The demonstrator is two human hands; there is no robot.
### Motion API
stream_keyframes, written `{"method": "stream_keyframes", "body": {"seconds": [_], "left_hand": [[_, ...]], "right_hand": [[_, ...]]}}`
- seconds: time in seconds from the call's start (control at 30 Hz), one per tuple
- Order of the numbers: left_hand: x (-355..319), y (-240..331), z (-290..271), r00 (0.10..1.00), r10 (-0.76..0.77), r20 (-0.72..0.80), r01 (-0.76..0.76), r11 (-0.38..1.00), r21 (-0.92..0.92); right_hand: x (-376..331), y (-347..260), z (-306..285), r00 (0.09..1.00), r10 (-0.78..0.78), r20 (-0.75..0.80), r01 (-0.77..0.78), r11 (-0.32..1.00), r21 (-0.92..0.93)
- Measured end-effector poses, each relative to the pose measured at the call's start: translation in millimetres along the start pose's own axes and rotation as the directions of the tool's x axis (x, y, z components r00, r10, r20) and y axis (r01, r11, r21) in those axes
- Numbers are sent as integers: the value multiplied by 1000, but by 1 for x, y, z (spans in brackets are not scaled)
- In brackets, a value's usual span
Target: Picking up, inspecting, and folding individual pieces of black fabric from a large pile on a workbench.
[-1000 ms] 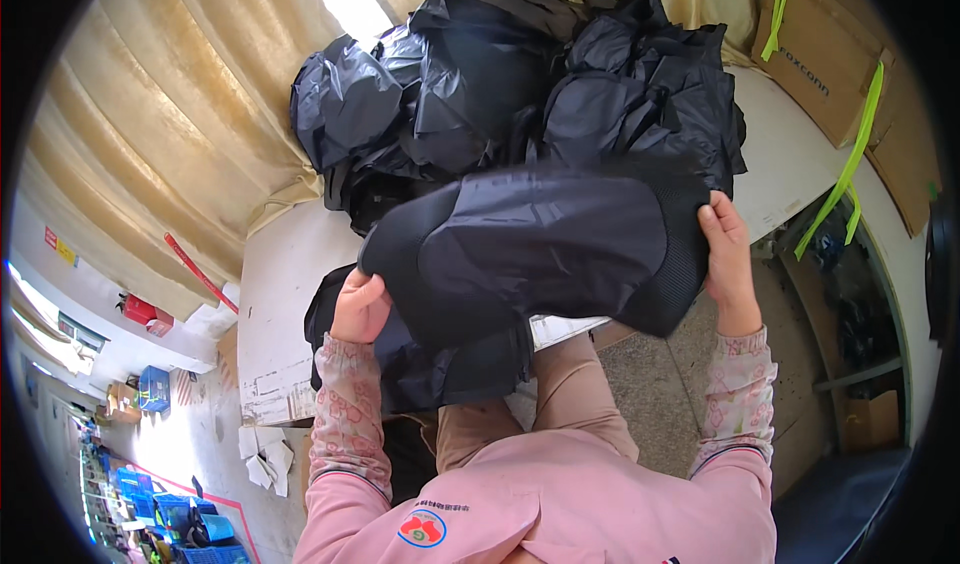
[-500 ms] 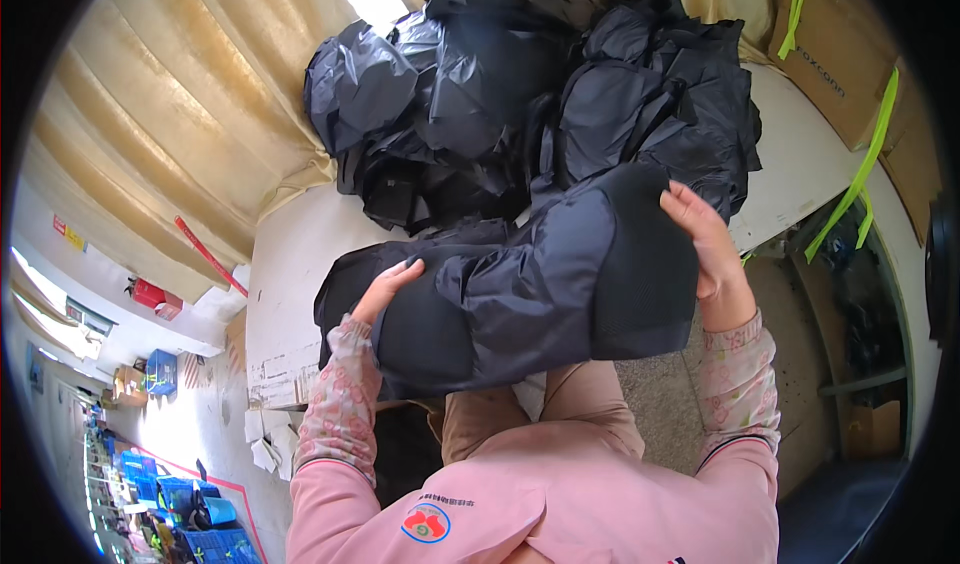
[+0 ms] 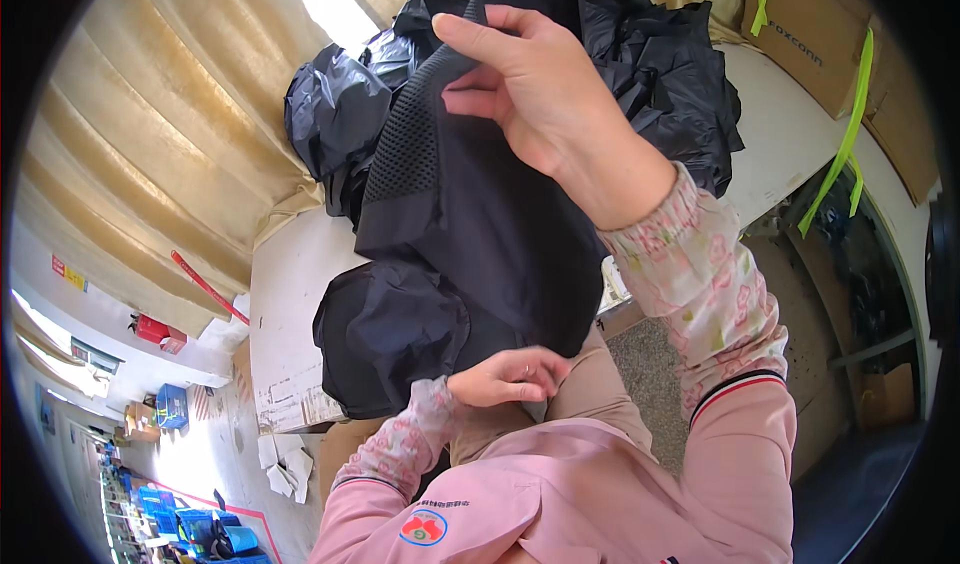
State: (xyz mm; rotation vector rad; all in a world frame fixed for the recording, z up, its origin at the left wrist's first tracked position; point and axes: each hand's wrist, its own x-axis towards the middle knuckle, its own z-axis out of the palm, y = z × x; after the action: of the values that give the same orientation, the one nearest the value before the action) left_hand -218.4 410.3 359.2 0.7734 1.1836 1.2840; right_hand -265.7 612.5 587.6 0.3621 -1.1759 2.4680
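Note:
A large black fabric piece with a mesh panel hangs in front of me over the near edge of the table. My right hand is raised high and pinches its upper edge between thumb and fingers. Low down, close to my lap, my left hand is beside the bottom edge of the fabric, its fingers loosely bent and apart, with nothing seen in them. A crumpled lower fold of black cloth rests at the table's front edge, left of the hanging part.
A heap of black fabric pieces covers the back of the white table. Cardboard boxes with yellow-green straps stand at the right. A pale gold curtain hangs behind and left. Blue bins stand on the floor farther left.
My right hand has gone up and left, lifting one end of the black fabric. My left hand has let go of the fabric's left part and moved down and right.

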Motion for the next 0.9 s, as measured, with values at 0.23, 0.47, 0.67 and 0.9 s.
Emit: {"method": "stream_keyframes", "body": {"seconds": [0.23, 0.47, 0.67, 0.9], "left_hand": [[11, 19, -9, 412, 769, -489, -197, 599, 776], [16, 35, -69, 31, 761, -648, -143, 645, 751], [-137, 64, -126, -225, 936, -271, 310, 333, 891], [-225, 52, -64, 70, 987, -146, 780, 37, 625]], "right_hand": [[15, 19, -1, 997, -69, -32, 69, 998, 6], [16, 9, 12, 994, -64, 84, 55, 993, 100], [24, 11, -14, 981, 9, 193, -7, 1000, -9], [-43, 127, -87, 903, 372, 215, -273, 883, -382]]}}
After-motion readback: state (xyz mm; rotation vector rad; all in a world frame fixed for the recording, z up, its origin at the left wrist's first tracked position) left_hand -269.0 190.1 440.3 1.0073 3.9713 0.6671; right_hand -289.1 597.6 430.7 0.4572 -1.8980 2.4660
